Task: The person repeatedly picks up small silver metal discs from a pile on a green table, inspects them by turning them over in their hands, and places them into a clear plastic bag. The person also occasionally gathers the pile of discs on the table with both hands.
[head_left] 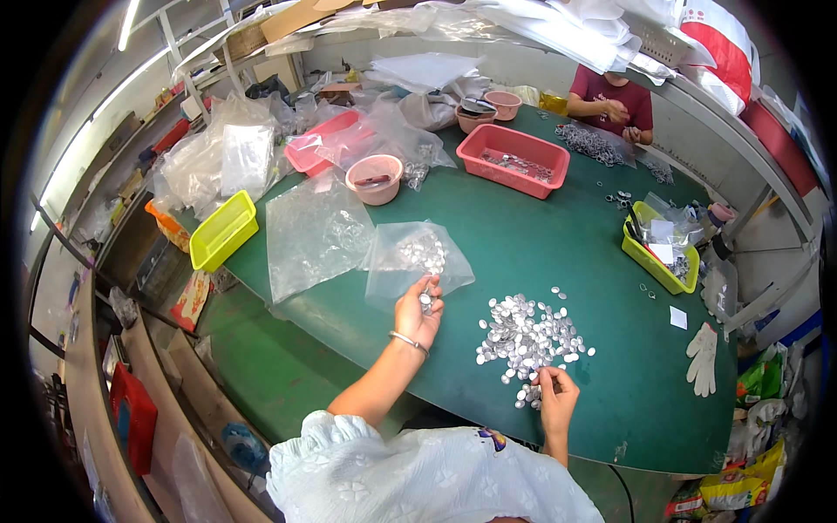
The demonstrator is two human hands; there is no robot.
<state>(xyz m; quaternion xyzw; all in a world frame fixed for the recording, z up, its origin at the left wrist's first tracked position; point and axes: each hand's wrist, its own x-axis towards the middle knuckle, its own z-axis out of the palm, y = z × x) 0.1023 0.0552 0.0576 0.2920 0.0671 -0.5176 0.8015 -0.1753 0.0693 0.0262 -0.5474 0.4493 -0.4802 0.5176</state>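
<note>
A loose pile of small silvery oval metal pieces (pixel 526 336) lies on the green table in front of me. My left hand (pixel 418 315), with a bangle at its wrist, curls around several of these pieces beside a clear plastic bag (pixel 455 272). More ovals lie in or on that bag, just beyond my fingertips. At the near edge of the pile, my right hand (pixel 558 403) has thumb and forefinger pinched on what looks like one oval piece. A small cluster of ovals (pixel 526 397) sits left of that hand.
A large flat plastic bag (pixel 314 228) and a yellow-green tray (pixel 224 231) are at the left. Pink trays (pixel 514 181) and a tub (pixel 375 193) stand farther back. At right are a filled yellow-green basket (pixel 659 264) and a white glove (pixel 702 362). Across the table a person (pixel 615 96) handles metal parts.
</note>
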